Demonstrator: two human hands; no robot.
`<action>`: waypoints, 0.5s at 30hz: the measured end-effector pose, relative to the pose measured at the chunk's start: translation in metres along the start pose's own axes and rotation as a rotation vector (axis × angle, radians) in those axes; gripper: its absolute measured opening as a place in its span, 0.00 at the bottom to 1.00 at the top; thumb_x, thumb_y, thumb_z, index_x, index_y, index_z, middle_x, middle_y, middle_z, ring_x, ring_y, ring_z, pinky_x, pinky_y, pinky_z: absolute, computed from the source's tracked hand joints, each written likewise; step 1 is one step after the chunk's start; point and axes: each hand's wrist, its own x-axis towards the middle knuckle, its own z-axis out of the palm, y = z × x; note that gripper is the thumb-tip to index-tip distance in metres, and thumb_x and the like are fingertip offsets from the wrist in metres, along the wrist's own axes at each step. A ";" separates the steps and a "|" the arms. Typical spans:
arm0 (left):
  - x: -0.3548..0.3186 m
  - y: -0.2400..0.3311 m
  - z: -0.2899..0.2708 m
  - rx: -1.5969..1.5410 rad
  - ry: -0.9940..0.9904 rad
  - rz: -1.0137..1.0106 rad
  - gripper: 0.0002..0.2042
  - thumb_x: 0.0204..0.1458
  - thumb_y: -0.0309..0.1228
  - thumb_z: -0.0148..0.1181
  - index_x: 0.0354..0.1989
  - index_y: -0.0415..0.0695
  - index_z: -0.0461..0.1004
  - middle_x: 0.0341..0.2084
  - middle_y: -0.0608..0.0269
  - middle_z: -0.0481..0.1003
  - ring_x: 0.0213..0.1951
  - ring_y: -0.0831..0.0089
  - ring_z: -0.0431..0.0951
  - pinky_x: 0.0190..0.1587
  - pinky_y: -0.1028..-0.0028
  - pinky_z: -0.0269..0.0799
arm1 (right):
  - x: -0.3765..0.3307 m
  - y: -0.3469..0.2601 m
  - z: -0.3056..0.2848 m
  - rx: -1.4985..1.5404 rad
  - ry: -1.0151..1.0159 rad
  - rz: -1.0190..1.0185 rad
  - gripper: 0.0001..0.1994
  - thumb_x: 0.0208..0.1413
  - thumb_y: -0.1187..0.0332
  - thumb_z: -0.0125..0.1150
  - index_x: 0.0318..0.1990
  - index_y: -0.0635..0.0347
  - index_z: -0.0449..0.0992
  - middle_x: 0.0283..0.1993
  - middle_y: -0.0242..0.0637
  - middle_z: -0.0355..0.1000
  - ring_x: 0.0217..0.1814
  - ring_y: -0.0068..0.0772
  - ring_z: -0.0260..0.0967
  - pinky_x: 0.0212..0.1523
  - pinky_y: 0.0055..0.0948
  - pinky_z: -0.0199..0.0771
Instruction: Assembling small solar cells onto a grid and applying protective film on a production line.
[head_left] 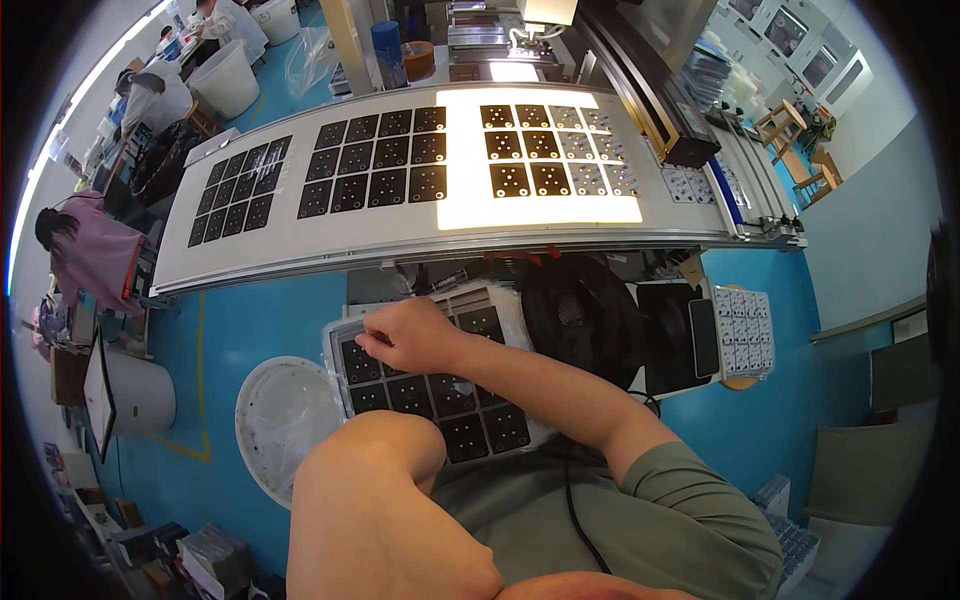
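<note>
My right hand [408, 336] is over the far left part of a clear plastic tray [337, 385], with its fingers curled in. Whatever it may hold is hidden by the fingers. Black square pieces with small pale dots [464, 437] lie in rows in the tray, partly covered by my right forearm. My left arm [380, 500] fills the lower left foreground, bent, with its elbow near the tray's front edge. The left hand itself is out of the picture.
Beyond the tray runs a white conveyor belt [285, 225] with groups of black squares, part brightly lit. A white round tub [285, 430] stands left. A black bag [580, 315], a dark phone [705, 338] and patterned white sheets [745, 330] lie right. People sit far left.
</note>
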 end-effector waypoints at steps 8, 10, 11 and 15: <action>-0.011 0.002 0.014 -0.010 -0.020 -0.067 0.12 0.34 0.24 0.72 0.21 0.49 0.70 0.13 0.72 0.70 0.12 0.75 0.71 0.13 0.69 0.63 | 0.000 0.001 0.000 0.007 0.010 0.010 0.16 0.61 0.58 0.65 0.26 0.59 0.76 0.24 0.42 0.74 0.28 0.52 0.74 0.30 0.45 0.72; -0.010 0.002 0.013 -0.010 -0.022 -0.072 0.12 0.35 0.24 0.72 0.21 0.48 0.70 0.13 0.72 0.70 0.12 0.75 0.71 0.13 0.70 0.63 | 0.000 0.000 0.000 0.009 0.007 0.010 0.16 0.61 0.58 0.65 0.26 0.59 0.76 0.23 0.42 0.74 0.28 0.52 0.74 0.30 0.45 0.72; -0.009 0.002 0.012 -0.009 -0.024 -0.076 0.12 0.35 0.24 0.72 0.21 0.48 0.70 0.13 0.73 0.69 0.12 0.75 0.71 0.13 0.70 0.63 | 0.000 0.000 0.000 0.010 0.004 0.009 0.16 0.61 0.58 0.65 0.26 0.59 0.76 0.23 0.42 0.73 0.28 0.52 0.74 0.30 0.44 0.72; -0.009 0.004 0.009 -0.007 0.000 -0.097 0.12 0.36 0.24 0.72 0.21 0.49 0.70 0.12 0.73 0.69 0.12 0.75 0.71 0.13 0.70 0.63 | 0.000 0.001 0.000 0.010 0.004 0.007 0.16 0.61 0.58 0.64 0.26 0.59 0.76 0.23 0.41 0.73 0.27 0.51 0.74 0.30 0.44 0.72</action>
